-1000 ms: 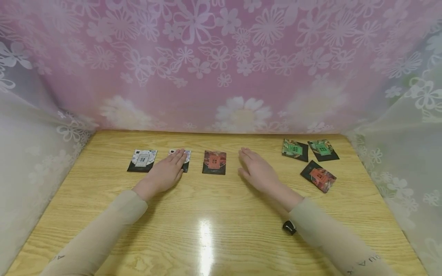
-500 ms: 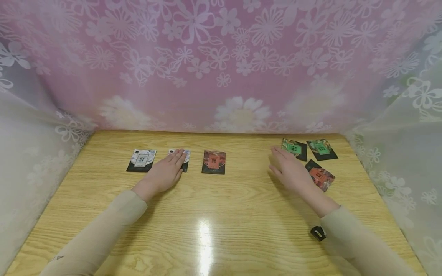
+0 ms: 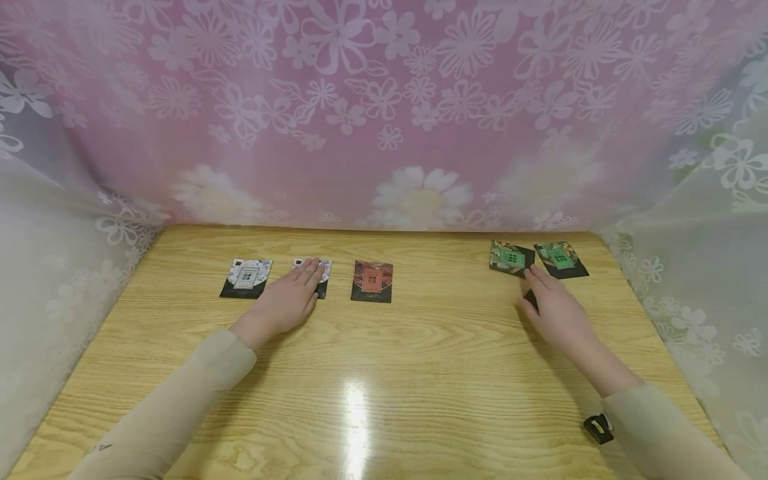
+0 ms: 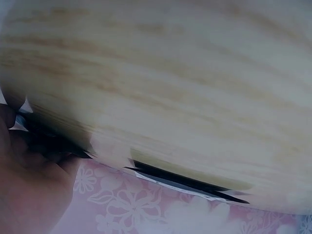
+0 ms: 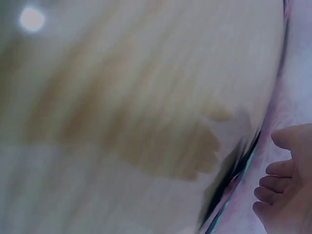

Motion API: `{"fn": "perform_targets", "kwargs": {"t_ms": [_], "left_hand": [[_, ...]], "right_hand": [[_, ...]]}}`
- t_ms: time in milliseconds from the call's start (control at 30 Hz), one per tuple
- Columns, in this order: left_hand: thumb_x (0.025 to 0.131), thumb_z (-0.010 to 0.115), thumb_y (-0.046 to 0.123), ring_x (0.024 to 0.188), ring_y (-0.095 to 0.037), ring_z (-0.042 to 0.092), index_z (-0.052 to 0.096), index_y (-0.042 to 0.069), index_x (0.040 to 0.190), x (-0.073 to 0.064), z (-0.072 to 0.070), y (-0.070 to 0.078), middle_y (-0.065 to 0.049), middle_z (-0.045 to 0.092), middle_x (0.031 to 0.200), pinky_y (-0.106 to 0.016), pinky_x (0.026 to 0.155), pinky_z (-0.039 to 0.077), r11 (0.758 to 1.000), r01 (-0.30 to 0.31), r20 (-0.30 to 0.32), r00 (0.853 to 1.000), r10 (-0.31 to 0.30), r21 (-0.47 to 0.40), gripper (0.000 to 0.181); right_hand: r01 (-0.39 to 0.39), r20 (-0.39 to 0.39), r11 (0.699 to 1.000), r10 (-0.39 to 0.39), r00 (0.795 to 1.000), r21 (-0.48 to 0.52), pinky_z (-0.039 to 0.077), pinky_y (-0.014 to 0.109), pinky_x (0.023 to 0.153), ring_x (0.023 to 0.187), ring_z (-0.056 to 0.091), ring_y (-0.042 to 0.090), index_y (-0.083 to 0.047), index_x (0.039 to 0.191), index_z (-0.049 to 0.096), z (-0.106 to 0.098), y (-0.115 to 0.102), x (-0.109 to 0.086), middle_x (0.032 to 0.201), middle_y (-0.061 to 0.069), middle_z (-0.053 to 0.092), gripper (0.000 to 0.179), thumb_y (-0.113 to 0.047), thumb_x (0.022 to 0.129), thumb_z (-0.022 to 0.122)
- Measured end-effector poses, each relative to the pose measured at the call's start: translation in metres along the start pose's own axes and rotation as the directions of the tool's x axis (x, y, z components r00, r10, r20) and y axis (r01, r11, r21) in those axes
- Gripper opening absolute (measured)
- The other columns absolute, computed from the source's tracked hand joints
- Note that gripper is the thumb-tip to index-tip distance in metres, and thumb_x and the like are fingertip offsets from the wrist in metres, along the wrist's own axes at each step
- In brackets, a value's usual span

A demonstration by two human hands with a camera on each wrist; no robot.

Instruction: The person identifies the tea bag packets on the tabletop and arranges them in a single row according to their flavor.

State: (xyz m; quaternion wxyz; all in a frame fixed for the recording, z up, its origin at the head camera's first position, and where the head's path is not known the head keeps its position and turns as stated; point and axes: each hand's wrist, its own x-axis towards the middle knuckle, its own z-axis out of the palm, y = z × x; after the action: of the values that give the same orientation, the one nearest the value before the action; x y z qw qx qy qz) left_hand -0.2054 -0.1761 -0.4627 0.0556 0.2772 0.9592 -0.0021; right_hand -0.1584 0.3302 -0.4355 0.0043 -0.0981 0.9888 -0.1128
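Note:
My left hand (image 3: 285,300) lies with straight fingers on a white-and-black flat packet (image 3: 325,280), covering much of it. To its left is a similar white-and-black packet (image 3: 245,279); to its right, a red-and-black packet (image 3: 372,281). My right hand (image 3: 559,310) is over a second red-and-black packet (image 3: 531,301), whose dark corner alone shows by the thumb. In the right wrist view the fingers (image 5: 275,183) are loosely bent, and thumb and fingers stand apart from the packet edges. Two green-and-black packets (image 3: 511,257) (image 3: 561,259) lie just beyond this hand.
The wooden table (image 3: 384,360) ends at a pink flowered curtain (image 3: 384,133) at the back. Pale flowered cloth (image 3: 60,280) hangs along both sides. A small black device (image 3: 598,429) is at my right sleeve.
My right hand has moved right, from beside the middle red packet, past the near green packet, to over the right red packet. My left hand has stayed put.

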Motion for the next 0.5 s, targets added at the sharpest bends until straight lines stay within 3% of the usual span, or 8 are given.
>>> {"fn": "perform_targets", "kwargs": {"t_ms": [500], "left_hand": [[0.114,0.042,0.023,0.162,-0.041,0.028,0.028,-0.007,0.165,-0.002,-0.004,0.005,-0.026,0.026,0.173,-0.052,0.134,0.028,1.0,0.005,-0.004,1.0,-0.005,0.011,0.061]], "right_hand": [[-0.056,0.03,0.996,0.059,0.998,-0.069,0.039,0.072,0.117,0.143,0.04,0.062,0.021,0.151,0.041,0.008,0.027,-0.018,0.157,0.044,0.037,0.058,-0.012,0.106,0.06]]}}
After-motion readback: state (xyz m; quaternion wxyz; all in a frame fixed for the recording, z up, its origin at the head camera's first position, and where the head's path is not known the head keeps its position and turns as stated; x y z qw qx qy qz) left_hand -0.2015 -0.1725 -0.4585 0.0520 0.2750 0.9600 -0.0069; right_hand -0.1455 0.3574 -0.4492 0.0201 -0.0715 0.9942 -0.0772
